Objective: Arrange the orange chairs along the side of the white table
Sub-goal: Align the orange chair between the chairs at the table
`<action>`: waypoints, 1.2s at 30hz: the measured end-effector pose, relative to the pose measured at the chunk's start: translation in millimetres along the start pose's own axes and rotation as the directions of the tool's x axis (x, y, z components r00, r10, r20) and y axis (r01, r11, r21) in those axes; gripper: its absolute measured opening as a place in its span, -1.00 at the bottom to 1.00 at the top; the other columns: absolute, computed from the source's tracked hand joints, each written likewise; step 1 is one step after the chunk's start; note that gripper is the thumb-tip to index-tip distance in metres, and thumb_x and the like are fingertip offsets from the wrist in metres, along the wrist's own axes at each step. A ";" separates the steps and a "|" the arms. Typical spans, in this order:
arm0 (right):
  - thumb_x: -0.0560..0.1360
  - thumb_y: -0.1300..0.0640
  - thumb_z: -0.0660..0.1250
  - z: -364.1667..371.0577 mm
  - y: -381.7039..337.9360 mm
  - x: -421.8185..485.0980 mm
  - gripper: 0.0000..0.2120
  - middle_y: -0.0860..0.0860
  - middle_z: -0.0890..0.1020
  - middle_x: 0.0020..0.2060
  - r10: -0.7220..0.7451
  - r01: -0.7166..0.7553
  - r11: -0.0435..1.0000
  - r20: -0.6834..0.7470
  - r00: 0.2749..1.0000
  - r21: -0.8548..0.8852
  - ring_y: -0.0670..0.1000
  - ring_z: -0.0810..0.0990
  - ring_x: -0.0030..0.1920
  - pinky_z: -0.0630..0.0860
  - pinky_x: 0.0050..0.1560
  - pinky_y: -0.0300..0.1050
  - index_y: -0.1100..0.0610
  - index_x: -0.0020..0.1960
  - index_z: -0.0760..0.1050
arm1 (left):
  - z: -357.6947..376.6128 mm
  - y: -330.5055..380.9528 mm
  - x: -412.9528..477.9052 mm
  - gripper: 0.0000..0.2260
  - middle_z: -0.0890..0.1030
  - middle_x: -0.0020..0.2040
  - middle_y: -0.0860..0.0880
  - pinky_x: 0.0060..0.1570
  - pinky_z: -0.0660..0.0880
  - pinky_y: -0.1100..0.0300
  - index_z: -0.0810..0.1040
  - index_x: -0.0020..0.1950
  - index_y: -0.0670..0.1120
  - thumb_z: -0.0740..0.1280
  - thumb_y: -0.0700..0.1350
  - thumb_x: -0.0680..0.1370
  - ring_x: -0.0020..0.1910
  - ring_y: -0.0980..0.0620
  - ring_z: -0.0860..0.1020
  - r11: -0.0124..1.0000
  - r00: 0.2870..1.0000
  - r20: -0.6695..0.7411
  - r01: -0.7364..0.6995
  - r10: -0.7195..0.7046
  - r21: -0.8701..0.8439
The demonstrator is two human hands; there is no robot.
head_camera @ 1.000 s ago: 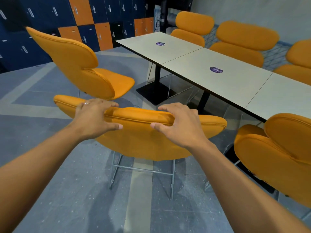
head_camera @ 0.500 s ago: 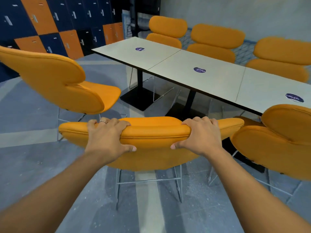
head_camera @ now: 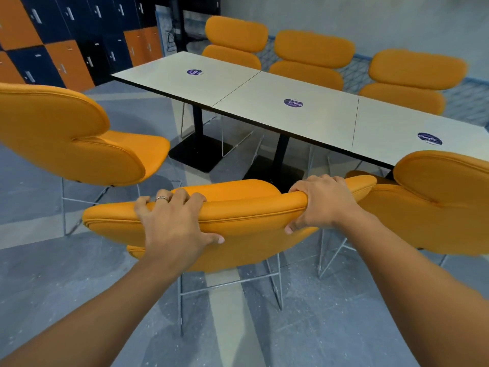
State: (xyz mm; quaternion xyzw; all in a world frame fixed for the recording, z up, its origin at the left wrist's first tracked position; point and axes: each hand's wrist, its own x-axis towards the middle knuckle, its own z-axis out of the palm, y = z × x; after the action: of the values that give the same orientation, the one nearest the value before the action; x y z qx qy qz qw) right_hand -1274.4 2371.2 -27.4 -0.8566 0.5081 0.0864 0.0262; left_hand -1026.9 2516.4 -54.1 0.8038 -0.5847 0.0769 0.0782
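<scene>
An orange chair [head_camera: 246, 215] on thin wire legs stands in front of me, its back toward me, facing the long white table [head_camera: 291, 123]. My left hand [head_camera: 174, 223] grips the top edge of its backrest left of centre, fingers curled over the rim. My right hand [head_camera: 320, 202] grips the same rim further right. A second orange chair [head_camera: 79, 139] stands to the left, angled away from the table. A third orange chair [head_camera: 439, 202] sits at the right, close to the table's near side.
Three orange chairs [head_camera: 312, 59] line the table's far side against a grey wall. Black pedestal bases [head_camera: 195, 154] stand under the table. Blue and orange lockers [head_camera: 66, 49] fill the back left. Grey floor lies around me.
My hands went from resting on the backrest to gripping its rim. The chair and I have moved nearer the table, and more of the table's right end shows.
</scene>
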 end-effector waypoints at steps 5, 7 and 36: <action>0.01 -0.66 0.34 5.0 4.6 -1.2 -0.20 -0.14 0.60 -0.16 0.000 0.001 1.000 -0.066 0.998 0.015 0.00 0.56 -0.01 0.40 0.16 0.06 -0.17 0.06 0.53 | 3.8 -1.4 -4.6 -0.30 0.58 0.09 -0.03 0.19 0.19 -0.19 0.54 0.13 0.09 0.39 0.49 0.15 0.19 -0.20 0.46 1.000 0.999 -0.046 -0.004 0.004 0.006; 0.02 -0.65 0.34 8.1 3.2 -7.2 -0.24 -0.14 0.59 -0.19 0.002 0.000 1.000 -0.092 0.996 0.017 0.00 0.57 -0.05 0.41 0.14 0.05 -0.15 0.00 0.53 | 5.6 -2.4 -9.1 -0.31 0.60 0.04 -0.04 0.16 0.21 -0.18 0.57 0.09 0.07 0.40 0.48 0.14 0.14 -0.21 0.48 1.000 0.998 -0.067 -0.016 0.017 0.012; 0.06 -0.72 0.19 27.8 -107.2 -83.4 -0.22 -0.14 0.56 -0.24 0.299 -0.296 0.954 -0.188 0.936 0.041 -0.01 0.54 -0.08 0.37 0.03 0.02 -0.14 -0.03 0.52 | 1.3 -105.7 17.6 -0.27 0.60 0.02 0.06 0.19 0.20 -0.24 0.56 0.11 0.15 0.24 0.54 0.11 0.18 -0.11 0.45 0.931 0.932 -0.056 -0.361 0.358 -0.050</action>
State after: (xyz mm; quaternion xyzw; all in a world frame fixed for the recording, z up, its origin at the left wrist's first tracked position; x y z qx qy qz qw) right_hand -1223.0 2498.8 -44.8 -0.7740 0.6324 0.0034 -0.0311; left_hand -920.9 2531.9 -55.4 0.6785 -0.7220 0.0911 0.1002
